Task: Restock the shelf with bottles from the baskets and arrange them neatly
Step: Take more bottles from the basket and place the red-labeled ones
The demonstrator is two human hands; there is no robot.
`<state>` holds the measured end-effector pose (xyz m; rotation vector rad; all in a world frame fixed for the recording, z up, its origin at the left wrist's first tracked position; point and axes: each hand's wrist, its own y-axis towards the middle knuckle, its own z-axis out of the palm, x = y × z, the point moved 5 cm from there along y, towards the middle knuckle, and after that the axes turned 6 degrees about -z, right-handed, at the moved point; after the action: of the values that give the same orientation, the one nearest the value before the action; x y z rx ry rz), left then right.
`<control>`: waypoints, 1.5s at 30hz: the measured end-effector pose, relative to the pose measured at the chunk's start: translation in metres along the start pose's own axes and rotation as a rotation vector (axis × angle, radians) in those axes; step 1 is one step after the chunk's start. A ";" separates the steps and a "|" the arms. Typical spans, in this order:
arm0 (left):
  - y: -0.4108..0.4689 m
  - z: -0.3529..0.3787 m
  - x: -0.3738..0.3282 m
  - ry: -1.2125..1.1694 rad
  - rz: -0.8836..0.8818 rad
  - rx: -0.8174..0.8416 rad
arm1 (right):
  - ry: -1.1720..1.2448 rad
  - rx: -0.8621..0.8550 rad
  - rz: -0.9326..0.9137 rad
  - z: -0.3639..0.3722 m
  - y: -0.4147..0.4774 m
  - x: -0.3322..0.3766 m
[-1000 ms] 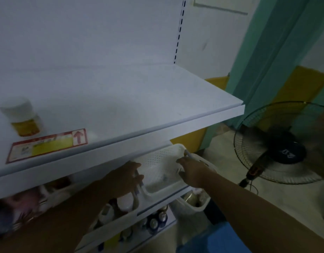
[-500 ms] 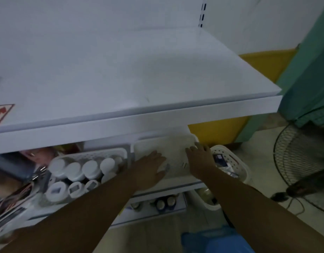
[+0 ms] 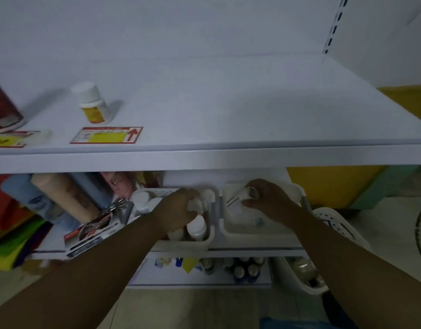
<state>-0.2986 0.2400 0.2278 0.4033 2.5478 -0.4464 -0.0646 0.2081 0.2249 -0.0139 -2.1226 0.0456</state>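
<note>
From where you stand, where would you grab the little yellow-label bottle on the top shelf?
Probably around its white cap, reaching in from the front: the yellow-label bottle stands upright near the front of the top shelf, with nothing touching it.

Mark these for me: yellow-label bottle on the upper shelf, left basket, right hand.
yellow-label bottle point(image 3: 93, 108): head view, on the body below the cap.
left basket point(image 3: 193, 244): head view, on its front wall.
right hand point(image 3: 273, 203): head view, on the back of the hand.
</note>
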 end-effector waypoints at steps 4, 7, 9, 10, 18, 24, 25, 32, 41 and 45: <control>-0.006 0.025 0.025 0.118 -0.015 0.182 | 0.458 -0.070 0.099 0.022 -0.006 0.015; -0.006 0.044 0.032 0.113 -0.020 0.173 | 0.594 -0.119 0.186 0.035 -0.013 0.014; -0.005 0.050 0.037 0.061 -0.047 0.080 | 0.613 -0.144 0.233 0.041 -0.018 0.012; -0.003 0.052 0.038 0.058 -0.046 0.040 | 0.615 -0.158 0.251 0.044 -0.020 0.011; 0.002 0.051 0.036 -0.189 -0.081 -0.072 | 0.813 -0.229 0.246 0.044 -0.040 0.013; -0.051 -0.011 0.028 -0.690 -0.180 -0.139 | 1.166 -0.144 0.269 0.057 -0.053 0.046; -0.065 -0.018 0.026 -0.785 -0.195 -0.138 | 1.236 -0.104 0.276 0.064 -0.056 0.055; -0.160 -0.068 0.005 -1.376 -0.230 -0.285 | 1.343 0.319 0.262 0.106 -0.070 0.156; -0.222 -0.119 0.002 -1.760 -0.117 -0.295 | 1.077 0.388 0.024 0.116 -0.093 0.243; -0.238 -0.148 0.013 -1.596 -0.054 -0.367 | 1.115 0.394 -0.066 0.129 -0.097 0.276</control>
<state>-0.4606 0.0852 0.3963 -0.1685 1.0221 -0.1483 -0.3189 0.1153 0.3958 0.2156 -0.9743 0.3339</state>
